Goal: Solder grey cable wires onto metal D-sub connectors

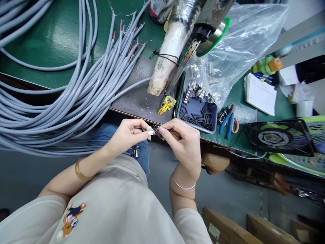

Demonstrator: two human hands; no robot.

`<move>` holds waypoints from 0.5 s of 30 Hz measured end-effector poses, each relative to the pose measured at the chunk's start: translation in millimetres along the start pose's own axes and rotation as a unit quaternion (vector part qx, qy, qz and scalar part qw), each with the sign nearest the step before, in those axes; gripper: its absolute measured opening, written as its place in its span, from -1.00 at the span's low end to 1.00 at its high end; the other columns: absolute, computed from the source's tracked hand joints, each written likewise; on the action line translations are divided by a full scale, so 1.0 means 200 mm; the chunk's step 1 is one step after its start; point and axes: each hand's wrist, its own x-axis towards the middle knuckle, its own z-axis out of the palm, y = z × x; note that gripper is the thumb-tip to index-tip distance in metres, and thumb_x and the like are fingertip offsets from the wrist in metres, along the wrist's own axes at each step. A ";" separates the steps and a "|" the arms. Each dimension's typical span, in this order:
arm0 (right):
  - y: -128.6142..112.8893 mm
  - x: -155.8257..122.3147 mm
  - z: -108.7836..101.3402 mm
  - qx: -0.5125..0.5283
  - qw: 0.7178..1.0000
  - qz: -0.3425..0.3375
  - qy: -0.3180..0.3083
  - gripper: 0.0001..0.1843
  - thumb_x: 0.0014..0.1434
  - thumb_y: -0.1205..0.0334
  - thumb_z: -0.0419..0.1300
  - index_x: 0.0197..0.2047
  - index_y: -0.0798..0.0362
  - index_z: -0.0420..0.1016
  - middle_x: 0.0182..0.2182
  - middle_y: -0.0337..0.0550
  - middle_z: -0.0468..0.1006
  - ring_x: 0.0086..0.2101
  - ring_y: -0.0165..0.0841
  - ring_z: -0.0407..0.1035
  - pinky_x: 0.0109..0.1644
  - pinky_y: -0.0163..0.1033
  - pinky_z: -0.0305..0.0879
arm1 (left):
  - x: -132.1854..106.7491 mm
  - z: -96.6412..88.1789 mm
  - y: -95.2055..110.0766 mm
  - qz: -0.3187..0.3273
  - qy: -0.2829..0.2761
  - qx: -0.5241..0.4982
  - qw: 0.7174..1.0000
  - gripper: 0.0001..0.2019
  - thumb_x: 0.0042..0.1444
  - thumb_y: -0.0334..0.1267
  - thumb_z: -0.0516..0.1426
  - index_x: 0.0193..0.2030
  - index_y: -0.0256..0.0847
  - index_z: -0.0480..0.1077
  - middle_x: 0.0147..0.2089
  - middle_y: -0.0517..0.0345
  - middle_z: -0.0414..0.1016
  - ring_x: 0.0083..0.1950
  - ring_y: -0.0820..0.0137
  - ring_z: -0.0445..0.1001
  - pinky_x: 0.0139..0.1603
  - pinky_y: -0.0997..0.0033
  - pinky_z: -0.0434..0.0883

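In front of my body, at the bench edge, both hands meet over a small bundle of thin wires [155, 132] with dark and reddish parts. My left hand [130, 133] is closed in a pinch at the bundle's left end, with white wrapping [150, 131] at its thumb and fingertip. From the right, my right hand [185, 140] pinches the bundle's dark end; its fingertips partly hide what they grip. Just beyond, a yellow clip-like piece [167, 104] lies on the dark plate [138, 98]. A small metal connector [136, 152] rests on my lap.
Many grey cables [83, 112] with stripped ends spread over the left side. A soldering iron [189, 52] and wrapped white tube [166, 61] point towards me. A blue tray [215, 123] holds connectors and black sleeves, beside pliers [230, 123] and a black fan [276, 138].
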 end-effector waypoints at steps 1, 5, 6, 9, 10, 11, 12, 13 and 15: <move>0.00 0.00 0.00 -0.009 1.000 -0.011 -0.010 -0.84 0.32 0.28 0.25 -0.34 0.02 0.54 -0.43 -0.26 0.55 -0.47 -0.47 0.33 -0.38 -0.30 0.22 | 0.00 0.00 0.00 0.004 -0.007 -0.002 1.000 -0.84 -0.09 -0.40 0.35 -0.41 -0.32 0.45 -0.55 0.27 0.46 -0.64 0.70 0.14 -0.66 0.64 0.05; 0.00 0.00 0.01 -0.035 0.994 -0.068 -0.075 -0.87 0.34 0.27 0.25 -0.26 0.04 0.61 -0.40 -0.23 0.57 -0.40 -0.47 0.42 -0.33 -0.33 0.27 | -0.01 -0.01 -0.03 0.008 -0.051 -0.075 0.996 -0.72 -0.07 -0.37 0.32 -0.25 -0.22 0.32 -0.44 0.34 0.46 -0.65 0.70 0.13 -0.66 0.64 0.08; 0.00 0.00 0.01 -0.042 0.992 -0.078 -0.086 -0.88 0.35 0.26 0.25 -0.22 0.02 0.63 -0.38 -0.23 0.58 -0.41 -0.48 0.42 -0.34 -0.34 0.26 | -0.01 -0.01 -0.04 0.002 -0.061 -0.095 0.994 -0.70 -0.05 -0.34 0.31 -0.21 -0.20 0.30 -0.42 0.34 0.46 -0.65 0.69 0.12 -0.66 0.64 0.09; -0.01 -0.02 0.00 -0.058 0.995 -0.081 -0.031 -0.83 0.31 0.22 0.30 -0.04 -0.07 0.66 -0.29 -0.22 0.62 -0.44 -0.49 0.40 -0.39 -0.33 0.26 | -0.01 -0.02 -0.05 -0.010 -0.068 -0.119 0.991 -0.72 0.05 -0.25 0.27 -0.12 -0.20 0.34 -0.46 0.35 0.42 -0.66 0.67 0.07 -0.66 0.62 0.11; -0.02 -0.03 -0.01 -0.059 0.995 -0.073 0.012 -0.77 0.29 0.22 0.32 0.02 -0.09 0.64 -0.28 -0.22 0.63 -0.43 -0.47 0.41 -0.37 -0.32 0.30 | -0.01 -0.02 -0.05 -0.007 -0.065 -0.119 0.991 -0.73 0.08 -0.22 0.27 -0.11 -0.21 0.36 -0.47 0.34 0.42 -0.66 0.67 0.07 -0.67 0.61 0.11; -0.02 -0.03 -0.01 -0.057 0.995 -0.064 0.052 -0.72 0.27 0.22 0.34 0.05 -0.10 0.63 -0.28 -0.22 0.63 -0.42 -0.45 0.43 -0.34 -0.31 0.33 | 0.00 -0.02 -0.06 -0.002 -0.062 -0.116 0.991 -0.74 0.10 -0.19 0.28 -0.11 -0.22 0.39 -0.46 0.32 0.44 -0.66 0.67 0.08 -0.67 0.61 0.10; -0.01 -0.04 -0.01 -0.051 0.994 -0.054 0.081 -0.70 0.25 0.23 0.35 0.06 -0.10 0.63 -0.31 -0.22 0.63 -0.41 -0.43 0.44 -0.31 -0.29 0.37 | 0.01 -0.03 -0.06 0.004 -0.063 -0.112 0.992 -0.74 0.12 -0.16 0.29 -0.14 -0.23 0.41 -0.44 0.28 0.48 -0.67 0.68 0.11 -0.68 0.61 0.09; -0.01 -0.05 -0.01 -0.046 0.994 -0.046 0.093 -0.72 0.25 0.24 0.36 0.04 -0.09 0.64 -0.35 -0.23 0.62 -0.41 -0.41 0.45 -0.30 -0.27 0.39 | 0.01 -0.03 -0.06 0.010 -0.064 -0.108 0.992 -0.74 0.12 -0.14 0.31 -0.19 -0.24 0.42 -0.40 0.23 0.52 -0.68 0.69 0.14 -0.69 0.60 0.08; 0.00 -0.06 0.01 -0.032 0.995 -0.025 0.090 -0.80 0.27 0.24 0.33 -0.03 -0.07 0.67 -0.38 -0.23 0.63 -0.43 -0.42 0.43 -0.30 -0.26 0.40 | 0.03 -0.03 -0.06 0.019 -0.055 -0.101 0.993 -0.71 0.09 -0.10 0.36 -0.29 -0.26 0.43 -0.36 0.19 0.56 -0.69 0.69 0.20 -0.71 0.60 0.08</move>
